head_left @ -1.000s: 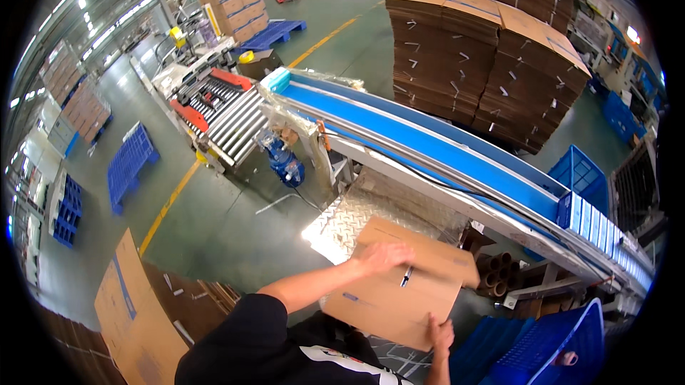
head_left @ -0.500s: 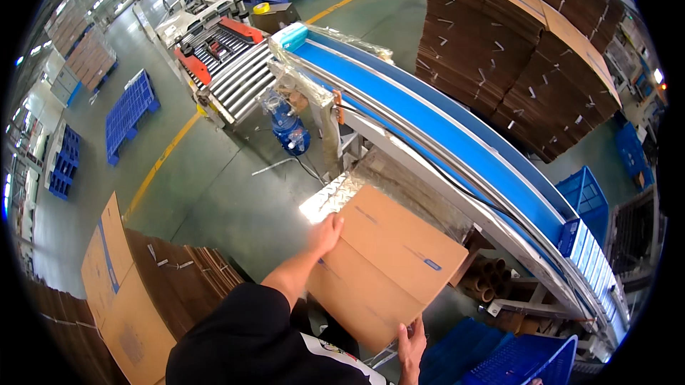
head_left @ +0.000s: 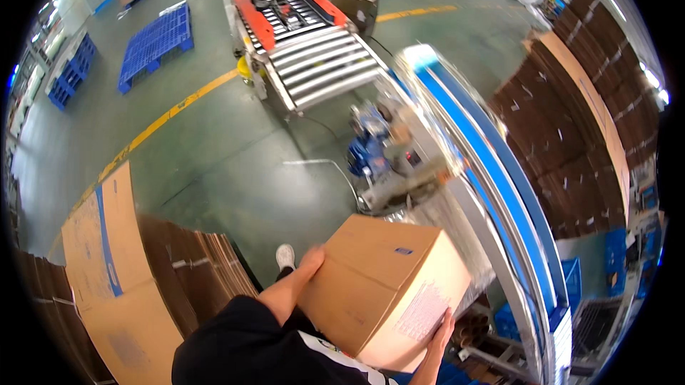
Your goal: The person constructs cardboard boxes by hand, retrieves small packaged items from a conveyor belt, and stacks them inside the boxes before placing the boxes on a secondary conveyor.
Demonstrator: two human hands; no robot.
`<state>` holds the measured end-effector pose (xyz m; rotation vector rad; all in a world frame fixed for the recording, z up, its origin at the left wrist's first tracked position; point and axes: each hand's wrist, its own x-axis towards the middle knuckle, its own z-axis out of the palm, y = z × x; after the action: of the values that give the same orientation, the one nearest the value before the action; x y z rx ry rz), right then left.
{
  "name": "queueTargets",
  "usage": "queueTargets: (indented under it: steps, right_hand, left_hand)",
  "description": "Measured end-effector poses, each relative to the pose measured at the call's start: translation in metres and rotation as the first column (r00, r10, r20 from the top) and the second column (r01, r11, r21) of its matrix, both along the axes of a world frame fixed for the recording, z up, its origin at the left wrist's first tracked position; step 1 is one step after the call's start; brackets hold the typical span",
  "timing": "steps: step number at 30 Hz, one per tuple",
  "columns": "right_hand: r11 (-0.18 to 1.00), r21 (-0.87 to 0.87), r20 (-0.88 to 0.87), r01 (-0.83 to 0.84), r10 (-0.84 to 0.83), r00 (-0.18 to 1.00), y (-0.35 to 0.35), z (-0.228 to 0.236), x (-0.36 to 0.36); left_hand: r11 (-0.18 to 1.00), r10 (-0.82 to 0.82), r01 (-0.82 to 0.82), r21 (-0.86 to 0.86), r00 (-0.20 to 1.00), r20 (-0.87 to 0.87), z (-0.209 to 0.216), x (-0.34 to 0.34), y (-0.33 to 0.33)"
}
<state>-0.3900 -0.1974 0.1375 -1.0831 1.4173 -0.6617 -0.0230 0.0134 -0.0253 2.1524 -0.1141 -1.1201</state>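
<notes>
Green floor (head_left: 235,178), one blue belt (head_left: 497,179); two hands (head_left: 311,259) hold one carton (head_left: 371,271).

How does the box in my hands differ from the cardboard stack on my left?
The box is opened into shape; the cardboard stack is many flat pieces. The box is between your left hand and right hand; neither touches the stack. The box shows a small blue mark, the stack a long blue stripe. Both are brown cardboard.

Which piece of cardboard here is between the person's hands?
The box opened into shape, left hand at its left edge, right hand on its right side; the lower-left stack and tall right stack are flat cardboard.
</notes>
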Motion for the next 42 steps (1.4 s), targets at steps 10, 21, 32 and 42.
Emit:
queueTargets:
  steps: [10, 21, 32, 42]
  right_hand:
    - [0.885, 0.137, 0.206, -0.445, 0.414, 0.887, 0.033, -0.001, 0.402]
    - [0.791, 0.262, 0.282, -0.553, 0.486, 0.827, -0.029, -0.047, 0.774]
    - [0.938, 0.229, 0.406, -0.261, 0.152, 0.901, -0.187, -0.065, 0.97]
    - [0.862, 0.495, 0.587, -0.112, -0.236, 0.774, -0.244, -0.145, 0.963]
  left_hand:
    - [0.779, 0.61, -0.623, -0.066, 0.729, 0.311, 0.117, 0.255, 0.182]
    - [0.582, 0.807, -0.756, -0.301, 0.49, 0.329, 0.185, 0.54, 0.168]
    - [0.878, 0.391, -0.475, -0.053, 0.65, 0.652, 0.243, 0.858, -0.13]
    - [0.964, -0.231, -0.015, 0.267, 0.455, 0.86, 0.205, 0.92, -0.373]
